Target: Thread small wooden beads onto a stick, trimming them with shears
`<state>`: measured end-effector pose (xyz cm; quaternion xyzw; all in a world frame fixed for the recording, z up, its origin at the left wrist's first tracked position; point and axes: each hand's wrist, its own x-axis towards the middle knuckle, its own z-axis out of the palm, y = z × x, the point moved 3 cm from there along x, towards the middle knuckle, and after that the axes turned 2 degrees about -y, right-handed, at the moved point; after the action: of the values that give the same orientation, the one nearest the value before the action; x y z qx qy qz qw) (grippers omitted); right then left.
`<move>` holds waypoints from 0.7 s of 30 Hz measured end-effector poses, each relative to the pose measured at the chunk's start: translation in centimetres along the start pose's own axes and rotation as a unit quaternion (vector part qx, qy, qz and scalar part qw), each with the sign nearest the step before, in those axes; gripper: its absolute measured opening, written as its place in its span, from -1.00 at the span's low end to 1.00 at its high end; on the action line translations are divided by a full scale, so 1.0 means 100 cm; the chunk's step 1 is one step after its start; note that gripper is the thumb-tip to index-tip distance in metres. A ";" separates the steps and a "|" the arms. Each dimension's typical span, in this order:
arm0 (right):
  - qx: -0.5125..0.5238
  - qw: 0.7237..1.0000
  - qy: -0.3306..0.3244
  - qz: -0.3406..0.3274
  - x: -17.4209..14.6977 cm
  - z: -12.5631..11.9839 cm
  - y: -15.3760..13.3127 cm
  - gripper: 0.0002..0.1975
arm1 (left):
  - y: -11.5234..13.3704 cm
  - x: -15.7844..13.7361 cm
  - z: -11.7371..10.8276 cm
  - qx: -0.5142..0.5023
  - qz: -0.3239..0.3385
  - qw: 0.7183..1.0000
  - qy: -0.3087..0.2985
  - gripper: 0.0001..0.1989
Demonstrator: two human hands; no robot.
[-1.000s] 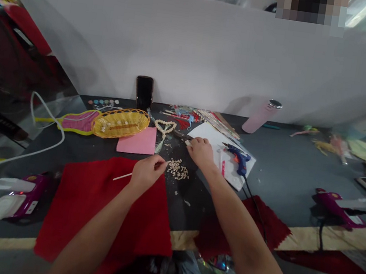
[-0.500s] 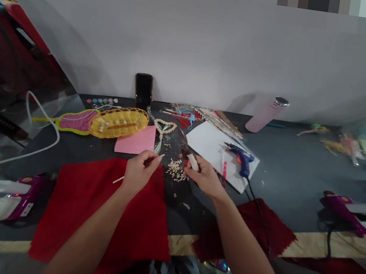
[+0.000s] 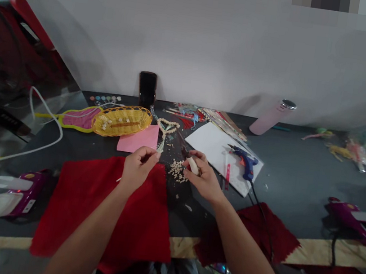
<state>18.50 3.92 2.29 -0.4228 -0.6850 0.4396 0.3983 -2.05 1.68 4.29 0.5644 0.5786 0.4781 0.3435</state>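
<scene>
My left hand is closed in a pinch on a thin white stick, whose lower end pokes out beside the palm. My right hand is wrapped round the cream handle of a dark-bladed tool; its exact kind is unclear. The blade points up and away from me. Between the hands, a heap of small cream cut pieces lies on the dark table. Red felt spreads under my left forearm. Just beyond my left fingers is a beaded loop with a pale tassel.
A yellow woven basket overlaps pink paper. On a white board rests a blue glue gun, its cable running toward me. A pink bottle and a phone stand by the wall. Purple devices sit at both sides.
My left hand has turned slightly, and less of the stick shows at both ends. The right hand keeps its grip on the tool. The whole view has shifted a little.
</scene>
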 end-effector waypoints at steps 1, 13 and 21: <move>0.036 0.999 0.013 0.025 0.000 -0.001 0.002 -0.84 | 0.001 0.000 0.001 -0.010 -0.002 1.000 -0.020 -0.82; 0.339 0.918 0.076 0.190 -0.002 0.003 0.001 -0.58 | 0.018 -0.029 0.029 0.047 0.061 0.972 -0.222 -0.81; 0.367 0.907 0.030 0.204 -0.004 0.017 -0.001 -0.61 | 0.022 -0.057 0.069 0.221 0.305 0.893 -0.246 -0.84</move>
<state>17.05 3.11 1.85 -0.3904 -0.3618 0.7189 0.4470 5.87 -3.02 3.39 0.8742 0.3657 0.2651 0.1781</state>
